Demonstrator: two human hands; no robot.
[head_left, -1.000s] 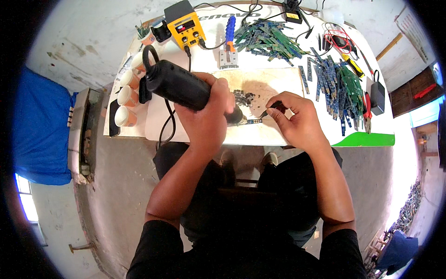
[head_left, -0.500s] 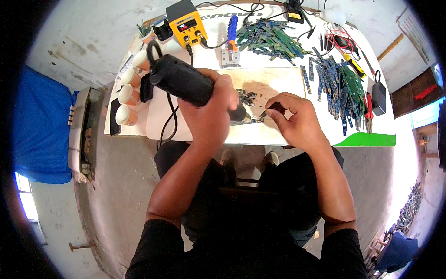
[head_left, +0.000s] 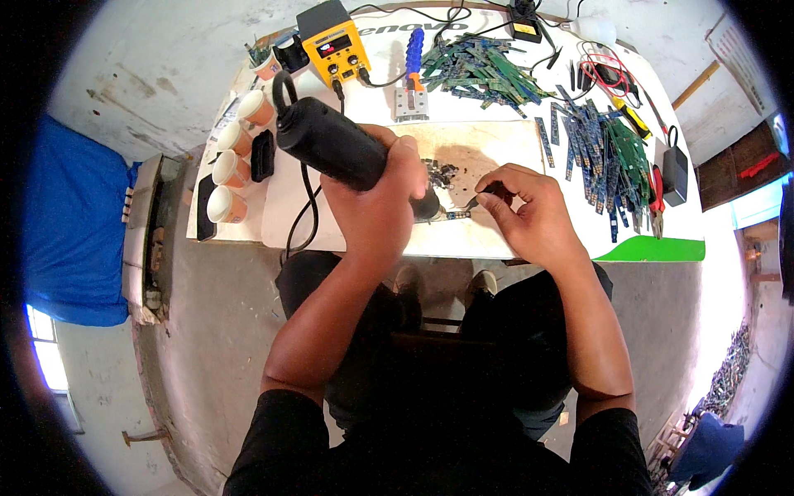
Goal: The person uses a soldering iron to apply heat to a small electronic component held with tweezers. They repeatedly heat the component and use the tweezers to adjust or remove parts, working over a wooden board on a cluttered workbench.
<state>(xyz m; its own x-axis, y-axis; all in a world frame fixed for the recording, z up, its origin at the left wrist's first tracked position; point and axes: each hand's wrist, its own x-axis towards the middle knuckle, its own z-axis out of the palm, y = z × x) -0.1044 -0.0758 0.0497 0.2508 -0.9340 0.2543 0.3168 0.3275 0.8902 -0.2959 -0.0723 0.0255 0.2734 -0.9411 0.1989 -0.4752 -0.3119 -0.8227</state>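
Note:
My left hand (head_left: 372, 202) is wrapped round the thick black handle of a hot air gun (head_left: 335, 147), tilted with its nozzle end down toward the board. Pinched in my right hand (head_left: 538, 215) is a dark pair of tweezers (head_left: 480, 198), its tip pointing left. The tip is at the end of a narrow circuit board strip (head_left: 456, 215), partly hidden by the gun. Just beyond the strip lies a heap of small dark parts (head_left: 442, 174) on a pale, stained work board (head_left: 513, 136).
A yellow hot air station (head_left: 332, 50) stands at the back left. Paper cups (head_left: 230, 169) line the left edge. Piles of circuit board strips (head_left: 484, 70) lie at the back and right, near red-handled pliers (head_left: 657, 194). A blue-handled tool (head_left: 413, 62) stands behind the board.
My left hand and the hot air gun have shifted slightly to the right. My right hand stays almost in place with the tweezers.

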